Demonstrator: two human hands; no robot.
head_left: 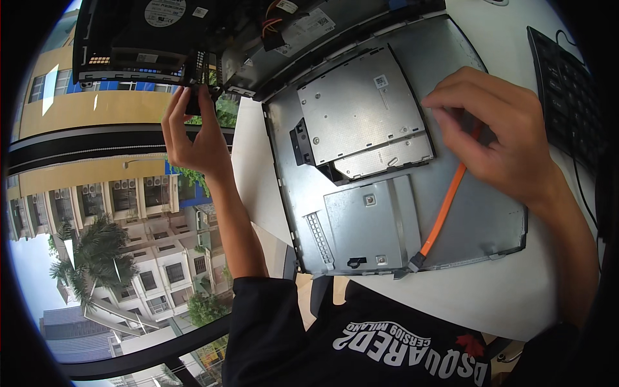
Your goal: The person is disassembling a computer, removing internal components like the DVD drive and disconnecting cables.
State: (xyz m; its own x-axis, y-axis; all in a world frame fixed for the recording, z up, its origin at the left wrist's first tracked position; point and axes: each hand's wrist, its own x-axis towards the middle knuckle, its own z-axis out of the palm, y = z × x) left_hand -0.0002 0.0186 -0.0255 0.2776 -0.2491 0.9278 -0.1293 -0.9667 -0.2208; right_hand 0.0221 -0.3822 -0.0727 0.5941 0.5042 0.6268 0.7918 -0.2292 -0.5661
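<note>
My left hand [193, 132] is raised at the corner of an open black computer case [135, 39], its fingers pinching a small dark part at the case's edge. My right hand [500, 129] rests on a grey metal panel [477, 219] lying on the white desk, fingers closed on an orange flat cable [445, 206] with a black plug at its near end. A silver optical drive [358, 109] sits on the panel to the left of my right hand. A smaller metal bracket [371, 222] lies below the drive.
A black keyboard [567, 90] lies at the far right on the white desk [477, 300]. Coloured wires [274, 26] hang inside the case. A window on the left looks out on buildings and palm trees.
</note>
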